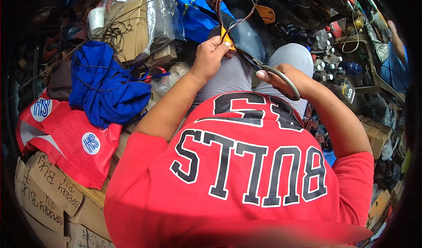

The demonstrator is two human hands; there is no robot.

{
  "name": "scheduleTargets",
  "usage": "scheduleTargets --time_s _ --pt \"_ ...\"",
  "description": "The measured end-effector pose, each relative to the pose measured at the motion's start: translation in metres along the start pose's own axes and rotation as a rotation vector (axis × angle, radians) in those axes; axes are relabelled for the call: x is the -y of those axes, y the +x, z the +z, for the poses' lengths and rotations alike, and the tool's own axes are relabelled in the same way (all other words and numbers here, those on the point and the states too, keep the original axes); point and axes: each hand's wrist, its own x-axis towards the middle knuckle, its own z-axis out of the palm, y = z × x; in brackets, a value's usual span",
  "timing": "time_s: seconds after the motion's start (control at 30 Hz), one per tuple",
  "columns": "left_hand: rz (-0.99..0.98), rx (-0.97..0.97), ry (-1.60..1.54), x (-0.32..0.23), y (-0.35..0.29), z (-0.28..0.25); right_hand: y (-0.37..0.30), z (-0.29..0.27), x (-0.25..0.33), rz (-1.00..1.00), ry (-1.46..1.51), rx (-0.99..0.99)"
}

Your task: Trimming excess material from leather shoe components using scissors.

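Between my knees is what looks like a shoe upper [214, 0], brown at its edge with a yellow-orange lining. My left hand [212, 57] is closed, pinching the yellow lining [227, 38] between thumb and fingers. A smooth dark piece [250, 39] lies beside that edge; I cannot make out whether it belongs to the upper. My right hand [292, 77] is closed around the scissors [285, 79], with the thumb at their large grey handle. The blades point up and left at the lower end of the dark piece, and their tips are hard to see.
At left are a blue cloth [103, 83], a red bag [72, 138] and cardboard boxes [48, 191]. Clear plastic and cardboard [132, 28] lie behind, near a white cup [96, 19] and a blue sheet [193, 13]. Several small bottles [324, 43] stand at right.
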Motion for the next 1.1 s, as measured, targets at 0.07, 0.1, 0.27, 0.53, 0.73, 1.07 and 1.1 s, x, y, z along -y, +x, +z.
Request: scheduleTargets --time_s 0.07,0.1,0.27,0.53,0.73,1.07,1.1 --pt "-0.023 0.004 -0.014 -0.002 0.000 -0.002 -0.005 -0.004 -0.006 0.000 0.017 -0.018" --pt "-0.012 0.019 -0.057 -0.003 -0.001 -0.002 -0.012 -0.010 -0.013 0.026 0.128 0.064" --pt "-0.104 0.030 -0.191 -0.012 -0.021 -0.013 -0.042 -0.028 -0.022 -0.077 0.441 -0.184" --pt "-0.072 0.166 -0.204 -0.012 -0.040 0.001 0.052 0.010 -0.034 -0.135 0.541 -0.506" --pt "-0.025 0.169 -0.091 -0.010 -0.045 0.000 0.060 0.010 -0.033 -0.157 0.613 -0.420" --pt "-0.078 0.240 -0.149 -0.019 -0.044 0.020 0.027 -0.023 -0.044 -0.327 0.785 -0.665" --pt "-0.077 0.243 -0.152 -0.019 -0.045 0.022 0.027 -0.022 -0.048 -0.306 0.767 -0.683"
